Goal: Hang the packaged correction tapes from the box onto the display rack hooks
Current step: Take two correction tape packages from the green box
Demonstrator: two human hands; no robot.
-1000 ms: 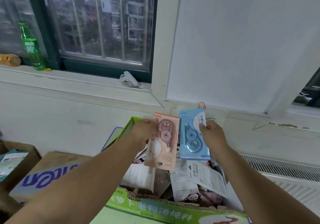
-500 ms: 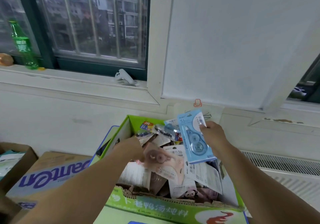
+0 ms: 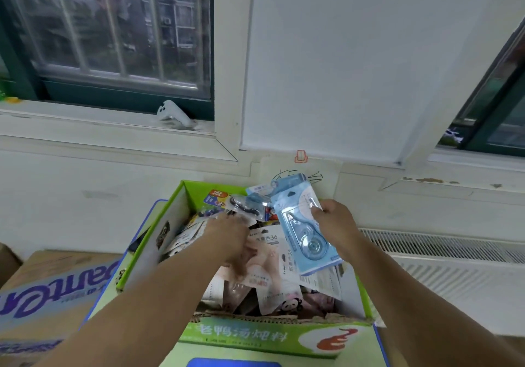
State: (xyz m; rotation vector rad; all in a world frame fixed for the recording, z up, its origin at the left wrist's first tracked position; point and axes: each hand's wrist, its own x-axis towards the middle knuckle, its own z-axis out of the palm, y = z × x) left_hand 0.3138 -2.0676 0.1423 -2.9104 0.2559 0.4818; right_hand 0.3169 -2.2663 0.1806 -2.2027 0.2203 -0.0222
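A green cardboard box [image 3: 150, 241] stands open below me, filled with several packaged stationery items. My right hand [image 3: 333, 224] grips a blue packaged correction tape [image 3: 304, 236] by its right edge and holds it tilted above the box's right side. My left hand [image 3: 230, 238] reaches down into the pile, its fingers on a pink packaged correction tape [image 3: 262, 267] that lies flat among the other packs. Those fingers are blurred, so I cannot tell whether they grip it. No display rack or hooks are in view.
A brown carton with purple lettering [image 3: 42, 295] sits to the left of the green box. A white controller [image 3: 173, 115] lies on the window sill behind. A radiator grille [image 3: 443, 250] runs along the wall at the right.
My left hand has lowered the pink pack from beside the blue one down into the box, where it now lies flat. My right hand has kept the blue pack, tilting it slightly.
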